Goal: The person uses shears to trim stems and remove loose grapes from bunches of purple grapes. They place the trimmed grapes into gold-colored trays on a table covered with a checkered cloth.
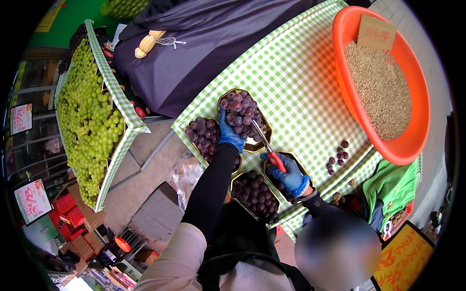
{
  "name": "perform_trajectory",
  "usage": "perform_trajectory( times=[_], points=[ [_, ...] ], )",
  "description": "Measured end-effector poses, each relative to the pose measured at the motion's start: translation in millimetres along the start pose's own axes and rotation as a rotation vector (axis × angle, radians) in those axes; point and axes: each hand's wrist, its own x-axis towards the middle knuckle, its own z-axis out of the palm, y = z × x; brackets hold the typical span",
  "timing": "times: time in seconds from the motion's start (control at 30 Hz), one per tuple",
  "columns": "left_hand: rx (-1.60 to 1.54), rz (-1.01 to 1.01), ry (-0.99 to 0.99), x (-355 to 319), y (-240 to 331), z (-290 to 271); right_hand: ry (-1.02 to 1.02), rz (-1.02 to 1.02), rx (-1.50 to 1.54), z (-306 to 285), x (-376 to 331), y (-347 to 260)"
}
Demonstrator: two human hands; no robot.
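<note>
My left hand (229,131), in a blue glove, grips a bunch of purple grapes (239,110) over a black tray with a gold rim (264,119). Closed round the red handles of a pair of scissors (274,157) is my right hand (291,175), also gloved in blue. The slim metal blades reach up to the right side of the bunch. Another tray of purple grapes (204,138) lies left of my left hand. A further heaped tray (256,196) is near my body, and one more, partly hidden, sits under my right hand.
A green-and-white checked cloth (291,82) covers the table. Several loose grapes (341,155) lie at right, below a large orange basin (344,92) of grain. Green grapes (90,121) fill a stand at left. A dark purple cover (194,53) with a tied, pale yellow bundle (149,43) is at the back.
</note>
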Motion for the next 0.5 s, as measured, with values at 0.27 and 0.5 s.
perform_trajectory(
  times=[0.27,0.5],
  points=[
    [0.305,0.172,0.391,8.2,-8.7,61.2,0.329,-0.028,0.044,-50.5,-14.6,24.6],
    [0.273,0.186,0.336,9.5,-0.2,62.3,0.393,-0.092,-0.014,-50.1,-21.8,33.5]
  ],
)
